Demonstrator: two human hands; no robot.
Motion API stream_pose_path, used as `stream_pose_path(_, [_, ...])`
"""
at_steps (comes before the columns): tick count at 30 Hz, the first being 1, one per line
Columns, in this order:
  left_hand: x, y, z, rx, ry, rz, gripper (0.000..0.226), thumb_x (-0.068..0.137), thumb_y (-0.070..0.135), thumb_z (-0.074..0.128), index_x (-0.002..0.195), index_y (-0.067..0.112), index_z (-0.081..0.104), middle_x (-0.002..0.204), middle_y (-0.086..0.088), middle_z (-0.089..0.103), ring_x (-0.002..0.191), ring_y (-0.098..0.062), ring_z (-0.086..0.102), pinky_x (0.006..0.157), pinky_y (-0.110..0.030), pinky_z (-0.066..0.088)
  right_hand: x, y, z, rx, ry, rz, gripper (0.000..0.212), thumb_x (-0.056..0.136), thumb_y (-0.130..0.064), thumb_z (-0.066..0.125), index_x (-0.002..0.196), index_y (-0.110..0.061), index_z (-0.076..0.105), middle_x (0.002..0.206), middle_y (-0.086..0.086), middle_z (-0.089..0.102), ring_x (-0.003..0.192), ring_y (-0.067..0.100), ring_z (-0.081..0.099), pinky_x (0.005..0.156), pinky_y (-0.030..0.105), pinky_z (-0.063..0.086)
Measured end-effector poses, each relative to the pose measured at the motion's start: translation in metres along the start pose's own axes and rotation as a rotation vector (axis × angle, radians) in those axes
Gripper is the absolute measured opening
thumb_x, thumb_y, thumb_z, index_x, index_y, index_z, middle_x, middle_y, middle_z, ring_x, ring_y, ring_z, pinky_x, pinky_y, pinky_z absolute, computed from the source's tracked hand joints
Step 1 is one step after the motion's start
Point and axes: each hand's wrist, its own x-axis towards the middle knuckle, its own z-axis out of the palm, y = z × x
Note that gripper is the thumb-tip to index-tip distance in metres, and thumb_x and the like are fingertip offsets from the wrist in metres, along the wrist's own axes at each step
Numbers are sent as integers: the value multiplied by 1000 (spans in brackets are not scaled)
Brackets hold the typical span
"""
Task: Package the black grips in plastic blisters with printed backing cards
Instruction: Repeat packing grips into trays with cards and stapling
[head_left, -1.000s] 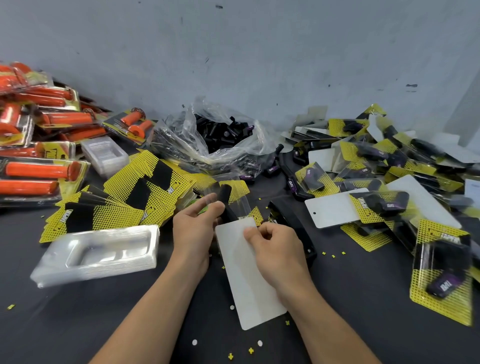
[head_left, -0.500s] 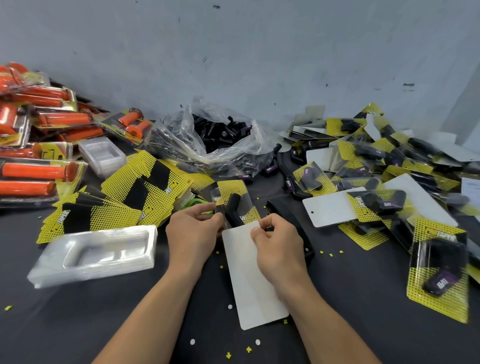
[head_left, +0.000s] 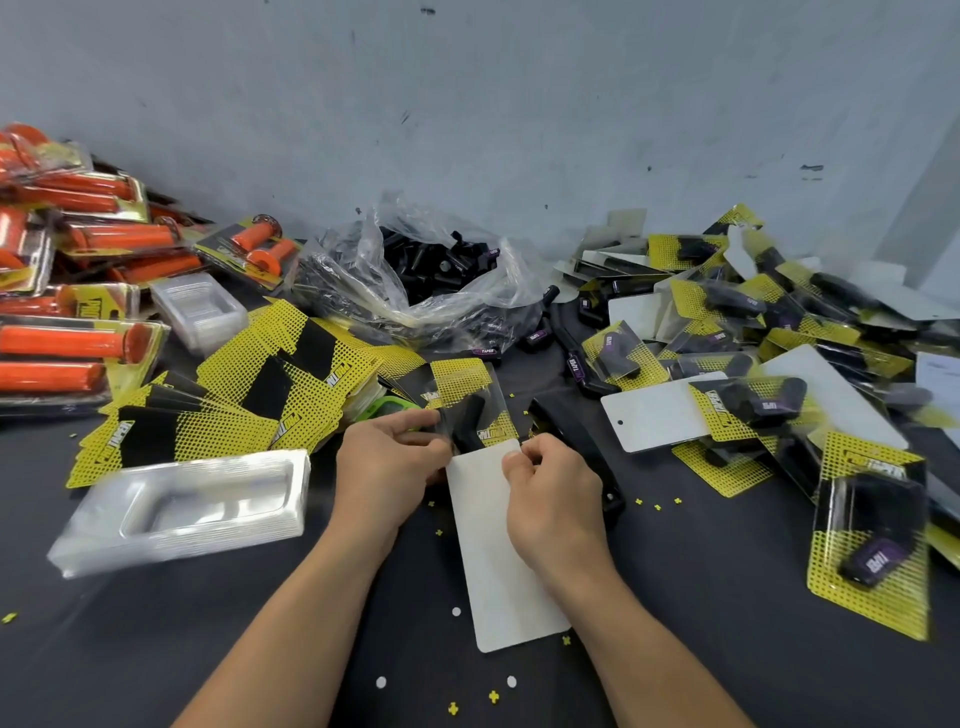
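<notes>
In the head view we see our left hand pinching the clear blister that holds one black grip, at 12 o'clock from both hands. Our right hand pinches with curled fingers the top edge of the white backing card, which lies on the dark table. A stack of empty blisters sits at 9 o'clock and finished packs lie at 3 o'clock.

- stack of blisters: clear, glossy plastic
- backing card: white, matt, smooth card
- bag: thin, crinkled, shiny plastic film
- surface: dark and matt
</notes>
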Motion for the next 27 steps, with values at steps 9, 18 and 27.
stream_pose_path(9, [-2,-1,-1,126,-163,58,58,71,-7,80,124,15,72,84,6,79,75,-12,75,82,-29,59,-1,-1,-2,23,15,14,19,108,-28,50,93,-19,59,92,0,66,80,15,55,70,28,37])
stream_pose_path(18, [-9,3,3,244,-234,202,90,70,-4,72,151,29,50,84,4,68,68,-8,61,69,-24,53,-1,-2,-7,104,-84,0,13,92,-29,66,90,-24,55,84,-6,65,74,7,58,54,17,37])
stream_pose_path(27, [-6,2,2,275,-207,177,98,77,1,67,160,41,33,85,1,62,66,0,54,58,-10,43,-2,1,-6,241,-149,40,39,76,-18,83,99,-37,58,91,-9,74,76,8,72,70,34,63])
